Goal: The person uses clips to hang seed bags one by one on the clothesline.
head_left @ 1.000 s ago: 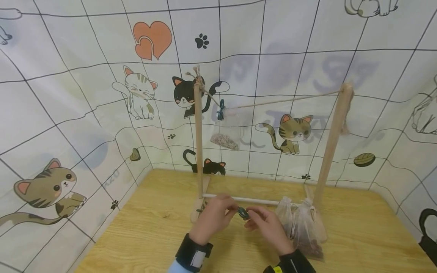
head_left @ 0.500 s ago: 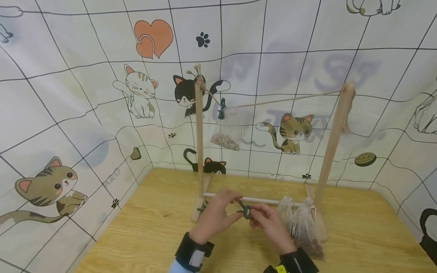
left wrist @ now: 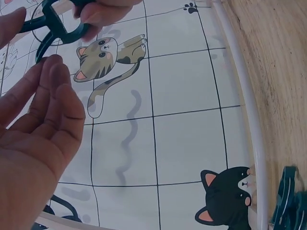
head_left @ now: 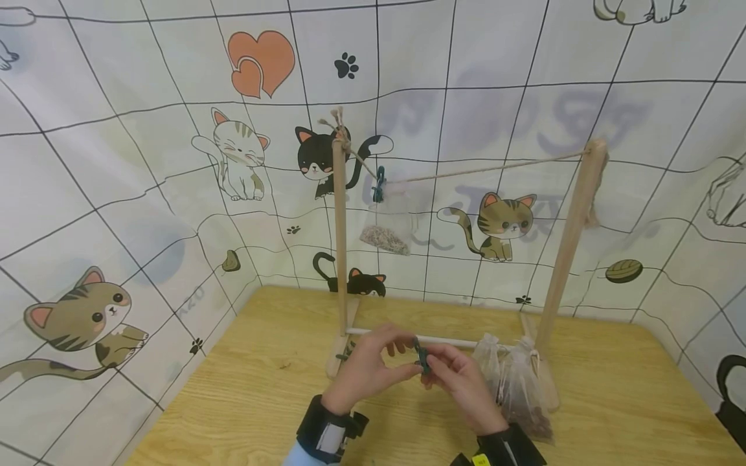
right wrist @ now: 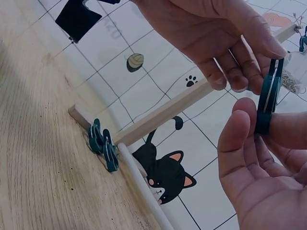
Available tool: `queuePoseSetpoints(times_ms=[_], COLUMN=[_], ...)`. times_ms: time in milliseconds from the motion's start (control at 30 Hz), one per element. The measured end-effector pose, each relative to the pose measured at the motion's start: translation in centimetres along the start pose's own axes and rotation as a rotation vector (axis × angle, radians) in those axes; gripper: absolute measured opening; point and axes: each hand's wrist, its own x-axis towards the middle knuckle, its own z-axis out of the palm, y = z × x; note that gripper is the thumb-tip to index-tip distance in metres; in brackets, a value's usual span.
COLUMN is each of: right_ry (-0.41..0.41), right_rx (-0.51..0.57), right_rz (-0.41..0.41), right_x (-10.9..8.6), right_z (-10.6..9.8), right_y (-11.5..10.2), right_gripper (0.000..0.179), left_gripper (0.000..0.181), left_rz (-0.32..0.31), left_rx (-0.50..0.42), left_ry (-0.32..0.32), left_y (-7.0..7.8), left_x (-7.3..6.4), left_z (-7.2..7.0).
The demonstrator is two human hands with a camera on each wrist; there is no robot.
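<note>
Between my two hands is a dark green clothespin (head_left: 421,359), held up in front of the wooden rack's lower rod. My left hand (head_left: 367,369) has its thumb and fingertips on the clothespin's two handle ends, which spread apart in the left wrist view. Thumb and fingers of my right hand (head_left: 463,385) pinch its other end. In the right wrist view the clothespin (right wrist: 268,98) appears edge-on. Further green clothespins (right wrist: 103,146) sit at the foot of the rack's left post. Another clothespin (head_left: 379,184) clips a sheer bag (head_left: 384,236) with pale contents to the string.
The wooden rack's left post (head_left: 340,239) and right post (head_left: 568,252) carry a twine line (head_left: 484,171). Two sheer drawstring bags, a pale one (head_left: 487,359) and one with dark contents (head_left: 527,401), stand by the right foot. A cat-print cloth (head_left: 233,226) backs the wooden table (head_left: 233,401).
The clothespin has turned between my fingers, from lying slanted to nearly upright. My left thumb and index finger spread apart and now rest on its handle ends; my right hand keeps its pinch.
</note>
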Motion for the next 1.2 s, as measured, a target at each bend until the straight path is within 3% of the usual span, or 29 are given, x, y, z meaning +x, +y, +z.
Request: queuePoseSetpoints(times_ms=[233, 333, 433, 633, 800, 967, 1200], right_ry=[-0.021, 0.030, 0.154, 0.421, 0.548, 0.590, 0.542], right_rx=[-0.016, -0.093, -0.227, -0.644, -0.871, -0.918, -0.952], right_rz=[0.037, 0.037, 0.002, -0.133, -0.205, -0.175, -0.038], right_x=[-0.1, -0.1, 0.1, 0.2, 0.0, -0.2, -0.5], right_z=[0.3, -0.1, -1.3, -5.3, -7.6, -8.4, -8.9], right_y=[-0.4, -0.6, -0.6, 0.2, 0.8, 0.8, 0.9], right_gripper=[0.045, 0.045, 0.040, 0.028, 0.025, 0.026, 0.033], left_gripper=[0.031, 0.030, 0.029, 0.022, 0.013, 0.010, 0.010], left_rz=[-0.007, -0.020, -0.016, 0.004, 0.020, 0.034, 0.029], left_rx=[-0.064, -0.090, -0.091, -0.117, -0.141, -0.189, -0.206], left_ry=[0.053, 0.085, 0.124, 0.161, 0.186, 0.209, 0.202], left_y=[0.1, 0.4, 0.7, 0.3, 0.1, 1.0, 3.1], left_x=[0.1, 0.2, 0.2, 0.2, 0.1, 0.2, 0.5], left_z=[0.3, 0.3, 0.0, -0.4, -0.5, -0.9, -2.0])
